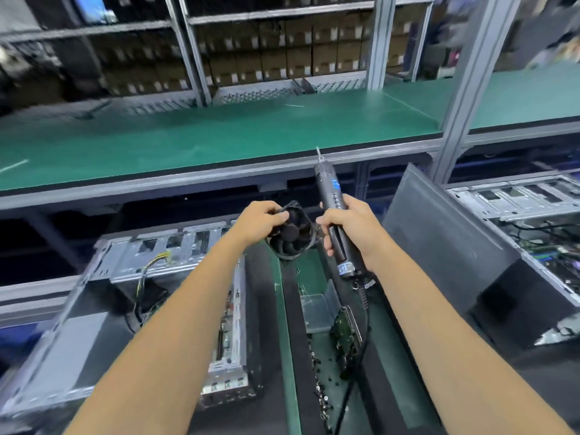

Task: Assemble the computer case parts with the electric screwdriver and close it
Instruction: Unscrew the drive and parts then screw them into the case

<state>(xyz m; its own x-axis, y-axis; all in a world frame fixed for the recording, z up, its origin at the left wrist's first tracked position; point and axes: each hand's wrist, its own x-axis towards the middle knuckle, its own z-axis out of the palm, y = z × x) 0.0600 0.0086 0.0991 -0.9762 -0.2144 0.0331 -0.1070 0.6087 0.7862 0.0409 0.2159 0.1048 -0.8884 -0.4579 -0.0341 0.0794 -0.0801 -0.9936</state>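
The left hand [262,221] has its fingers curled round the rim of a small black round cooling fan [290,233], held in the air above the green-matted bench [317,271]. Just beside it, the right hand [348,229] grips a dark grey pen-shaped electric screwdriver [332,211], bit pointing up and away. An open silver metal computer case [131,296] lies lower left; another [530,221] sits at far right.
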